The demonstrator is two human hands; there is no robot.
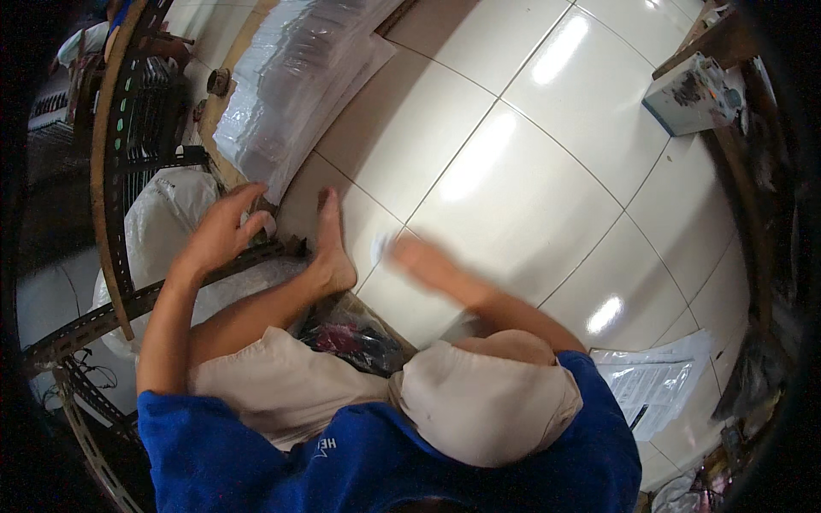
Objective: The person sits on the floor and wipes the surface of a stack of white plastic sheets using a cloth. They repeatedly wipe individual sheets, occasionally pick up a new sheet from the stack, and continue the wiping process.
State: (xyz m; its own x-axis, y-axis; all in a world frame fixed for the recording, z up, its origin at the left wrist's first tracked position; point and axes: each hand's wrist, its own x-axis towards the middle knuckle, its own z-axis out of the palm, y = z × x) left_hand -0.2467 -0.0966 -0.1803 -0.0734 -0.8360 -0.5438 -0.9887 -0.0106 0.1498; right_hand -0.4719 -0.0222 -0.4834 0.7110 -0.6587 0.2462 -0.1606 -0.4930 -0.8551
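Plainly, what matters most is how the stack of plastic-wrapped sheets (295, 94) lies from our left hand (227, 231): just beyond its fingertips, ahead and a little to the right, with the long axis slanting away from us toward the top of the view. Our left hand is the nearer one, close to the stack's near corner, though we cannot tell whether the fingertips touch it. Its thumb and fingers stand apart, with a small pale round thing (270, 225) just beside the thumb. Our right hand (419, 261) is farther off, past the bare foot (332, 248) and over the floor, too blurred for us to tell how far its fingers are closed; a white scrap (379, 247) shows at their tips, perhaps held. Beneath us, the floor (539, 162) is of pale, glossy tiles that throw back bright streaks of light. On our left a slotted metal rack (107, 197) rises beside a white plastic bag (167, 209), and a clear bag with dark contents (351, 342) lies between our legs. Across the floor to our right we see a pale box (684, 94) and, nearer us, some printed sheets (654, 380).
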